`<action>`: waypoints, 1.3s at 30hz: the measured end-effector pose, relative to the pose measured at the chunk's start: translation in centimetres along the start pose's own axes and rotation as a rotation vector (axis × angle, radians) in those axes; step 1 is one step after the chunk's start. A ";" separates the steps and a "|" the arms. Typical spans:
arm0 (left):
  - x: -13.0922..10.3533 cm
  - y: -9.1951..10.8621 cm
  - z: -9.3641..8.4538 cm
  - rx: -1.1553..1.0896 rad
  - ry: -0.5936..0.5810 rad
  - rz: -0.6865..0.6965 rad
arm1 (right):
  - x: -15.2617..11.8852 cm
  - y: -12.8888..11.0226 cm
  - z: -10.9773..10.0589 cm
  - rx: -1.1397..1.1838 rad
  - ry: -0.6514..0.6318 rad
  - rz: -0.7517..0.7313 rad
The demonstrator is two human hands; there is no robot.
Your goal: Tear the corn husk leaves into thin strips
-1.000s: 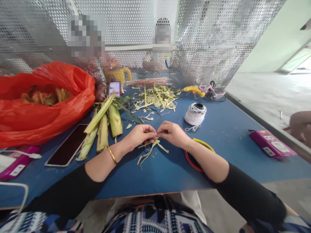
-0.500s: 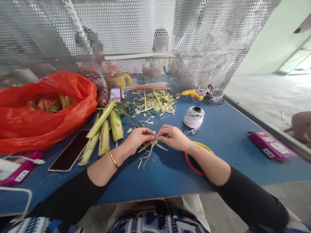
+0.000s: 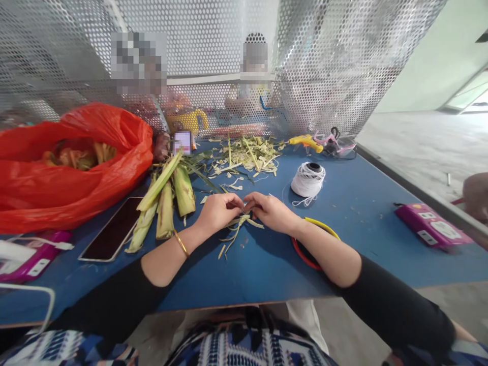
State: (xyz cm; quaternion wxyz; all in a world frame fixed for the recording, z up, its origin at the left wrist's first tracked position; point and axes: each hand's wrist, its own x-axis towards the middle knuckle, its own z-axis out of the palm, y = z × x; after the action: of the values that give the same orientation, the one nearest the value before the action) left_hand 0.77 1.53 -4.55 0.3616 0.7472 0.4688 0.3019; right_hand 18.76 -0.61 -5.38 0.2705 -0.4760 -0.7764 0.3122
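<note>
My left hand and my right hand meet over the middle of the table, both with fingers pinched. Between them is a small knotted bundle of pale green plant strips, its loose ends spreading toward me; the exact pinch point is partly hidden by my fingers. Just beyond my hands lies a pile of shredded plant strips. A spool of white thread stands to the right. Thick green plant stalks lie left of my left hand. My right forearm crosses a red and yellow ring.
On the left are a red plastic bag, a dark-screened phone and a magenta case with a white cable. A yellow tool, pink-framed glasses and another magenta case lie right. Behind a perforated screen are people.
My fingers have shifted slightly on the plant strips, and more of the knot shows below them. The whole view has tilted a little; other things lie where they were.
</note>
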 end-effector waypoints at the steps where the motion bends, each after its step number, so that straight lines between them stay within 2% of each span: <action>1: 0.0 0.0 0.0 0.067 0.017 0.032 | 0.0 0.0 0.0 -0.021 0.008 -0.011; 5: -0.1 0.2 0.2 0.228 0.069 0.092 | -0.2 -0.2 -0.1 -0.084 0.011 -0.060; 8: -0.3 0.2 0.5 0.285 0.110 0.083 | -0.3 -0.4 -0.2 -0.106 -0.008 -0.077; 12: -0.5 0.1 0.8 0.336 0.139 0.082 | -0.3 -0.5 -0.1 -0.089 0.039 -0.060; 15: -0.5 0.1 0.8 0.333 0.136 0.113 | -0.1 -0.3 0.0 0.002 0.093 0.020; 18: -0.6 0.2 0.8 0.295 0.140 0.144 | 0.1 -0.2 0.1 0.076 0.093 0.085; 26: -0.7 0.2 1.0 0.250 0.161 0.232 | 0.3 0.0 0.2 0.116 0.145 0.094; 33: -0.5 0.4 0.5 0.180 0.156 0.120 | 0.2 -0.3 -0.3 0.074 0.181 0.126; 36: -0.3 0.1 0.3 0.129 0.153 0.100 | 0.0 -0.2 -0.8 0.061 0.166 0.127; 39: 0.0 -0.2 0.0 0.191 0.170 0.052 | -0.2 0.1 -1.6 0.033 0.106 0.130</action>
State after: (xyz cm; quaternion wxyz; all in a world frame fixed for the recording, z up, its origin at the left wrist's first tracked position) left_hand 0.64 1.62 -4.71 0.2400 0.7618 0.5048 0.3274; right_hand 20.01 -0.43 -4.42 0.2982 -0.5367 -0.7232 0.3162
